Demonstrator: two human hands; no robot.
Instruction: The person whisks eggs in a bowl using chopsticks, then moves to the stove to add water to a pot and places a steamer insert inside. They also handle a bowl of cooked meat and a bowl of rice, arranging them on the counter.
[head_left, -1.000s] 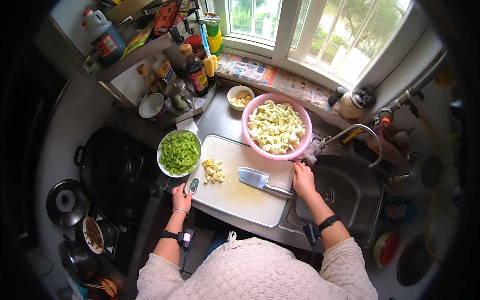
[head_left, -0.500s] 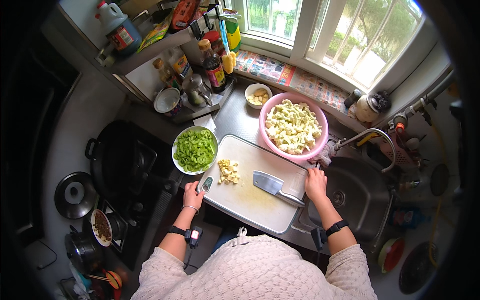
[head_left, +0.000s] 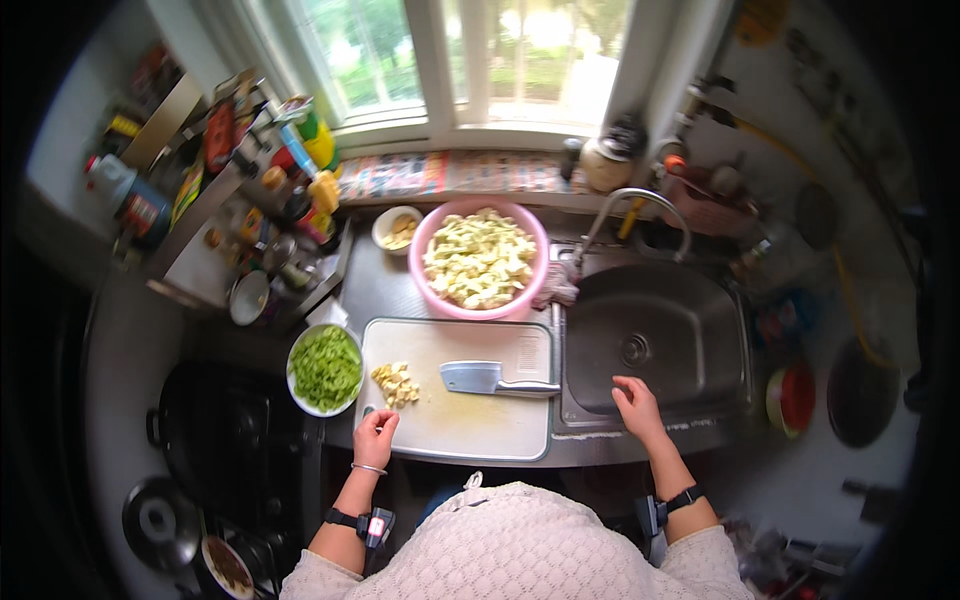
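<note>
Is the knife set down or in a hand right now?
Set down: the knife lies flat on the cutting board; the left hand and right hand are both off it.

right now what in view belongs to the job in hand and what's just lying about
Likely in use: cutting board, by the left hand; knife and chopped pale pieces on it; green slices; pink basin of florets.

Likely just lying about: round pan lid; red-capped jug; pale jar.

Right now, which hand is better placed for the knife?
Probably the right hand: it looks empty, and the knife has its handle toward it. The left hand is farther from that handle.
</note>
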